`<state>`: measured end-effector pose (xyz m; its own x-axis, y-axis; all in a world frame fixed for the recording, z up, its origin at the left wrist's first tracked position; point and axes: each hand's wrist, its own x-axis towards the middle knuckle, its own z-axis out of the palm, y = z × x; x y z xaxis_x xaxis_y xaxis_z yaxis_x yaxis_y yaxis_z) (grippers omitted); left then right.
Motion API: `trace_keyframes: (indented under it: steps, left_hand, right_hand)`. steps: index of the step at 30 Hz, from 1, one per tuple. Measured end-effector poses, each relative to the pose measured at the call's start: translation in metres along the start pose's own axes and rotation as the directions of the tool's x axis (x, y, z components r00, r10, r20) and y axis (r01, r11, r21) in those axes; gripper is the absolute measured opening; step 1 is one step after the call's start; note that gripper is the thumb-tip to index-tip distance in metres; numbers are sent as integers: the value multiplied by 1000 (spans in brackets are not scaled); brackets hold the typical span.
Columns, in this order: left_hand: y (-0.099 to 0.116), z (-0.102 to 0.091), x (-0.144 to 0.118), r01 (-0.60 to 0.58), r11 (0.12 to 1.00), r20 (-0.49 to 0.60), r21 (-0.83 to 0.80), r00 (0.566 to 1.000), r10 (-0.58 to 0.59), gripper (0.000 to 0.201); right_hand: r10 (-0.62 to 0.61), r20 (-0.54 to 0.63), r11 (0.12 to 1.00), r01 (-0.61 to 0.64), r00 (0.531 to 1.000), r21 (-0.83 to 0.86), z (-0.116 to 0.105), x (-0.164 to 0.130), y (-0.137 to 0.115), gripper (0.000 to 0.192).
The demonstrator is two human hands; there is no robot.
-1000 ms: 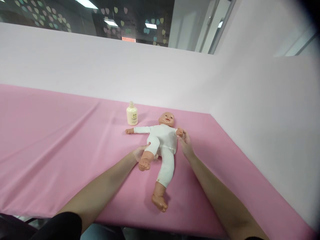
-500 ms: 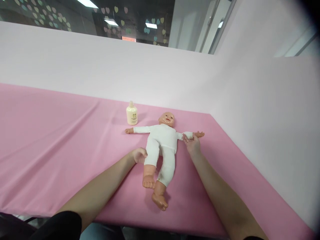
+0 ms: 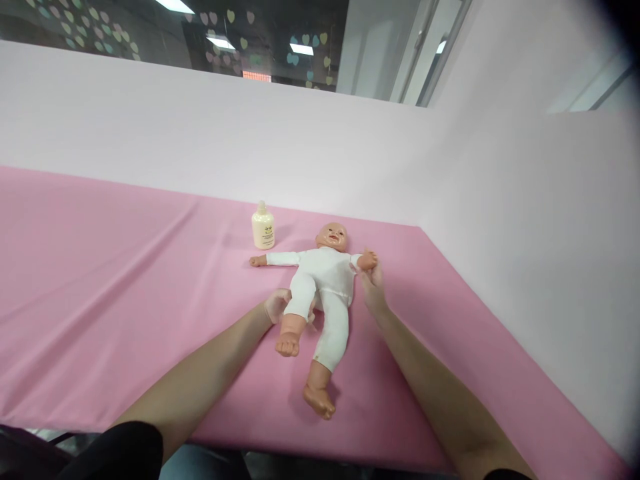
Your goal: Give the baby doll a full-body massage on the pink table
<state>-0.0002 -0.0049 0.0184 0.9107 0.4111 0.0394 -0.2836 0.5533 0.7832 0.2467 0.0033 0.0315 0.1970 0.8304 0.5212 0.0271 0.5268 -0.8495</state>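
In the head view, my left grip [image 3: 277, 308] is closed around one leg of the doll [image 3: 330, 275], with my thumb side against the white cloth and my fingertips showing past the inner side of the knee. That leg is bent, its foot farther from the near edge of the counter [image 3: 165, 280] than the other foot. My right grip [image 3: 371, 283] is closed around the doll's arm by the wrist; that arm is folded, its small hand standing above my fingers.

The doll lies on its back in white clothes, left of the counter's far right corner, head towards the far edge and feet towards the near edge. Its other arm stretches out straight to the left, and its other leg lies free, pointing to the near edge.

The bottle [image 3: 263, 231], pale yellow, stands upright near the far edge, just beyond the doll's outstretched hand and apart from it. A white wall [image 3: 210, 127] rises behind the far edge, below a window [image 3: 280, 40] with heart shapes.
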Motion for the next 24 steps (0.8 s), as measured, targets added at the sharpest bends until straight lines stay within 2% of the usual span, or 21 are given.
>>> trace_keyframes:
  steps: [2,4,6,8,11,16,18,20,22,24]
  left_hand:
    - [1,2,0,5,1000,-40,-1,999,-5,31]
    - [1,3,0,5,1000,-36,-1,999,-5,30]
    - [1,3,0,-8,1000,-21,-7,1000,8,29]
    - [0,3,0,-23,1000,-12,-19,1000,23,29]
    - [-1,3,0,-34,999,-25,-38,999,33,29]
    - [-4,0,2,-34,998,-7,-52,999,34,28]
    - [-5,-2,2,-48,998,18,-49,999,49,27]
    - [-6,-6,1,-51,999,35,-20,998,51,27]
    - [-7,-8,0,-34,998,46,55,998,32,26]
    - [-7,-10,-1,-19,977,63,214,998,6,25]
  right_hand:
    - [-73,136,985,93,988,-143,3,-6,1,48]
    - [-112,290,939,197,950,-282,3,-11,0,43]
    - [-95,437,878,281,895,-386,3,-15,-1,40]
    - [-47,535,826,334,843,-455,4,-17,-4,38]
    - [-23,597,768,396,802,-503,5,-18,-6,38]
    - [-65,648,725,483,758,-492,6,-18,-5,38]
    - [-71,646,736,477,760,-481,5,-17,-3,38]
    - [-77,612,765,440,787,-470,3,-16,0,38]
    - [-101,525,804,381,845,-457,0,-13,4,39]
    - [-136,394,846,314,909,-432,-3,-10,10,39]
